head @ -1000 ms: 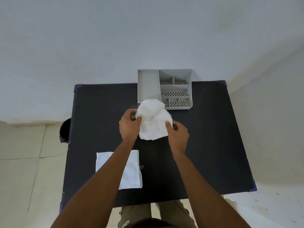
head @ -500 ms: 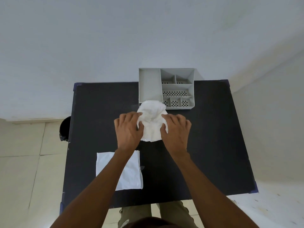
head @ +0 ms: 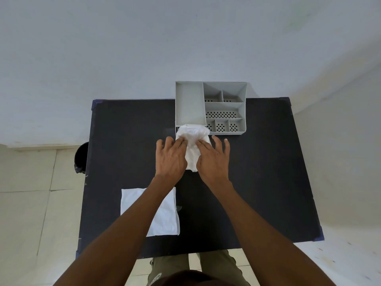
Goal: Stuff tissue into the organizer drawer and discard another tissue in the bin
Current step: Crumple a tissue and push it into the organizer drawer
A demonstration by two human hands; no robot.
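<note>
A crumpled white tissue lies bunched against the front of the grey organizer, at its lower left where a drawer front shows. My left hand and my right hand press on the tissue from either side, fingers spread over it. A second flat white tissue lies on the black table near the front left, partly under my left forearm. A black bin stands on the floor just left of the table.
The organizer has several perforated compartments and stands at the table's far edge against a white wall. Tiled floor lies to the left, a white wall to the right.
Both hands have pushed the tissue away from me toward the organizer's front. The tissue is more bunched, and my fingers have flattened over it.
</note>
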